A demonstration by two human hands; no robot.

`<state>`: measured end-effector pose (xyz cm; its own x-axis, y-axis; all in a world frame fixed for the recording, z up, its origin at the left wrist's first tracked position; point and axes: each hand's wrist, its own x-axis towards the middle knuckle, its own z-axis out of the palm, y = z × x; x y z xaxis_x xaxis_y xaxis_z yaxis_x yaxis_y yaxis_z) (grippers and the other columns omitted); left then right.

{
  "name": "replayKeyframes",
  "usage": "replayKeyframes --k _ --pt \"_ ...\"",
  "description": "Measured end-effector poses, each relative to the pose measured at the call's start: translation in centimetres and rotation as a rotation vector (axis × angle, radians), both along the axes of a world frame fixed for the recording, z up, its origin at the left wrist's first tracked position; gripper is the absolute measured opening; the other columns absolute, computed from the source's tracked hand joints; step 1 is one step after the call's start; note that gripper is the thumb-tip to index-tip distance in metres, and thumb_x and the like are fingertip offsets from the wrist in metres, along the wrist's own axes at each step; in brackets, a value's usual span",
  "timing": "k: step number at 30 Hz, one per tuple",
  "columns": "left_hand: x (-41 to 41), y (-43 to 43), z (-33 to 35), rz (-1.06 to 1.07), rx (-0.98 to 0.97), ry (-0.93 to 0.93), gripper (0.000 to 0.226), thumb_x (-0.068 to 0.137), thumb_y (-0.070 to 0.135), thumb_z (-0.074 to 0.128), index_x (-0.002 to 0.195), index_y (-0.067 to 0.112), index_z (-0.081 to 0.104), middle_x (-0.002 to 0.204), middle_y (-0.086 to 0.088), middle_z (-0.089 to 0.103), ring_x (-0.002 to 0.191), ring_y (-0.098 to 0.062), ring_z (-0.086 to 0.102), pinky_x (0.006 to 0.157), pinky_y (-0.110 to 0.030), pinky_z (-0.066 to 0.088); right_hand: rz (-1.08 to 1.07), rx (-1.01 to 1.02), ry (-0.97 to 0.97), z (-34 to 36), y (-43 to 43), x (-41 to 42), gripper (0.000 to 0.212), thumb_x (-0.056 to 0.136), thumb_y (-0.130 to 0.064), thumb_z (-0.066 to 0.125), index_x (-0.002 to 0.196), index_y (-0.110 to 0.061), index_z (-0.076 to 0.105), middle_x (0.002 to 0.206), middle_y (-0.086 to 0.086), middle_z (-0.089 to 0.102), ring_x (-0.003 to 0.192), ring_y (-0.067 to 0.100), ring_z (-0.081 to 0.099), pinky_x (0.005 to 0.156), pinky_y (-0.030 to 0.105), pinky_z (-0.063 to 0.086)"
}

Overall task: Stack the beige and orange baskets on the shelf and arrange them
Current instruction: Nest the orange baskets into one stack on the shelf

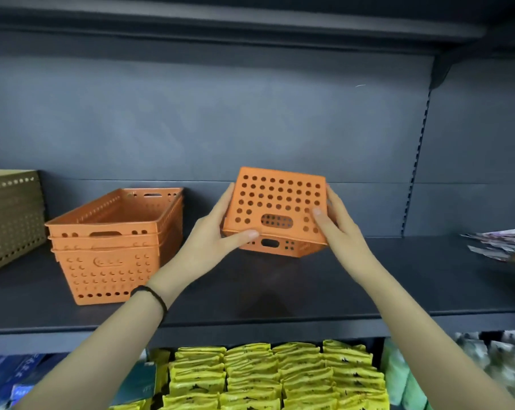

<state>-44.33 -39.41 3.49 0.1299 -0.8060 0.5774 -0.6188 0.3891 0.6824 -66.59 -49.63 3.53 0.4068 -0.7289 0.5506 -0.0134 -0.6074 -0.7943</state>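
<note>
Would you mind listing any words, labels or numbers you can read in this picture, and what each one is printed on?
No text here can be read.
Yellow packets on the lower shelf: dark print, too blurred to read.
Blue packs at lower left: pale characters, too blurred to read.
Teal pack: a small mark, illegible.
Packets at the right edge: printing smeared.
Stacked orange baskets and the held orange basket: no lettering visible.

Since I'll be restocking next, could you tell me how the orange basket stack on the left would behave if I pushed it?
The orange basket stack looks like thin perforated plastic, so probably light. It sits flat on the smooth shelf, so it would likely slide rather than tip. A high push might shift only the nested top basket.
</note>
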Motion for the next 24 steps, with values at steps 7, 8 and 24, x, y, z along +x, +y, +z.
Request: replayKeyframes --k 7,8,24 --pt "1.0 0.9 1.3 0.173 -0.12 0.112 0.07 0.093 0.026 0.057 0.151 0.025 0.019 0.113 0.039 0.042 0.096 0.035 0.042 0.079 0.009 0.03 0.1 0.043 -0.074 -0.5 -0.4 2.8 0.075 0.081 -0.081 0.031 0.146 -0.043 0.028 0.151 -0.027 0.033 0.138 -0.009 0.032 0.114 0.027 0.027" --pt "1.3 1.0 1.7 0.189 -0.125 0.115 0.071 0.094 0.029 0.056 0.152 0.023 0.016 0.115 0.04 0.04 0.1 0.033 0.042 0.08 0.01 0.028 0.087 0.058 -0.05 -1.1 -0.9 3.1 0.082 0.078 -0.085 0.028 0.148 -0.042 0.027 0.154 -0.023 0.031 0.141 -0.003 0.031 0.115 0.031 0.027" --pt "7.9 4.5 5.7 0.449 -0.273 0.398 0.032 0.098 0.049 0.04 0.097 0.03 0.066 0.092 -0.014 0.07 0.083 -0.036 0.071 0.059 -0.043 0.06 0.222 0.057 0.219 -3.1 -1.7 7.3 0.047 0.107 -0.024 0.026 0.145 -0.052 0.019 0.127 -0.055 0.034 0.125 -0.026 0.031 0.106 0.004 0.023"
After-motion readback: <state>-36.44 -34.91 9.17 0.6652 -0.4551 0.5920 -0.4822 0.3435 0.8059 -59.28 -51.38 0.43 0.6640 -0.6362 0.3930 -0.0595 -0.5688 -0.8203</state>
